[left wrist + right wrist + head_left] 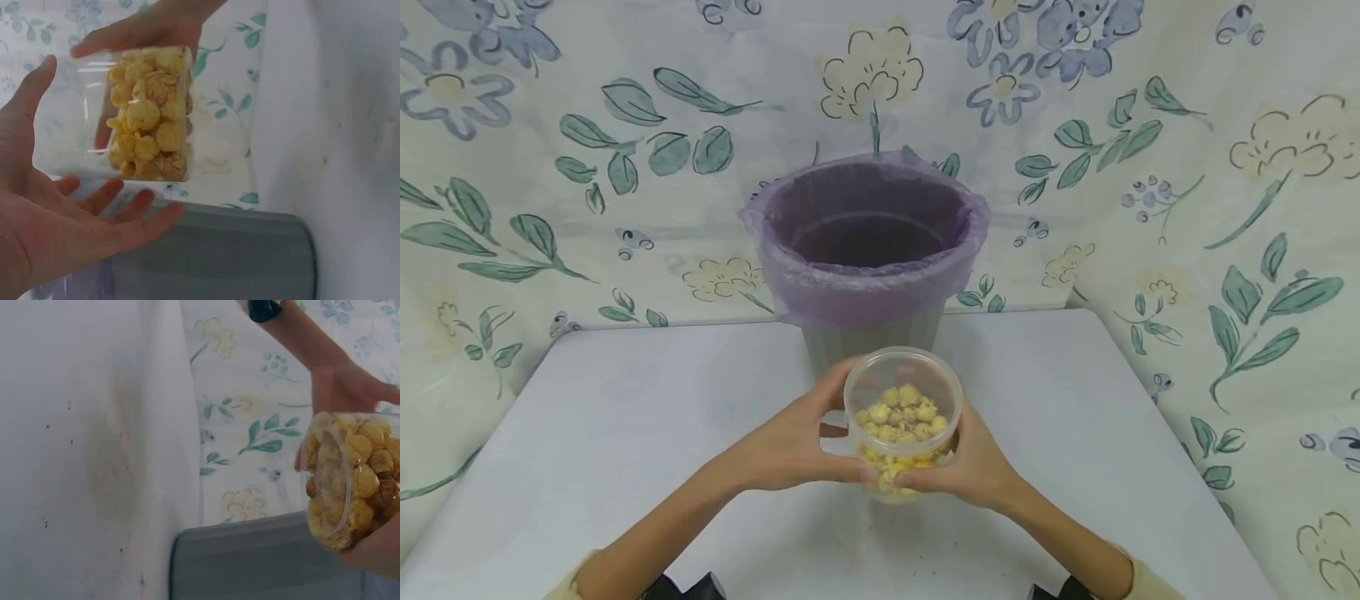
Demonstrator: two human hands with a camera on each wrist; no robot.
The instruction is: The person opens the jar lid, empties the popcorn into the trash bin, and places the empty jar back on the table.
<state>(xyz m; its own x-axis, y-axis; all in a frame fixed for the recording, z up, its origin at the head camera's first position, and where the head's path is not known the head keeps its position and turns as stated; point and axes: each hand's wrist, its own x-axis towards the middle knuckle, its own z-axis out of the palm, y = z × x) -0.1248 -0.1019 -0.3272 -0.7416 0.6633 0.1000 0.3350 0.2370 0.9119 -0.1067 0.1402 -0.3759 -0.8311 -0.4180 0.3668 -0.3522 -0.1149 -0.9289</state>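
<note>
A clear plastic jar (pixel 901 417), partly filled with yellow popcorn (pixel 150 115), is held up in front of the bin with its round top towards the head camera. My left hand (pixel 801 442) grips its left side, thumb across the front and fingers reaching behind. From the right, my right hand (pixel 973 458) holds the other side, its thumb close to the left one. In the right wrist view the popcorn (pixel 362 481) lies against the jar's bottom, which is raised above the white table (pixel 75 487).
Behind the jar stands a grey bin (pixel 880 329) lined with a purple plastic bag (pixel 865 292) folded over its rim. Small dark crumbs (pixel 45 522) dot the tabletop. A flower-patterned cloth (pixel 647 208) hangs along the back and sides.
</note>
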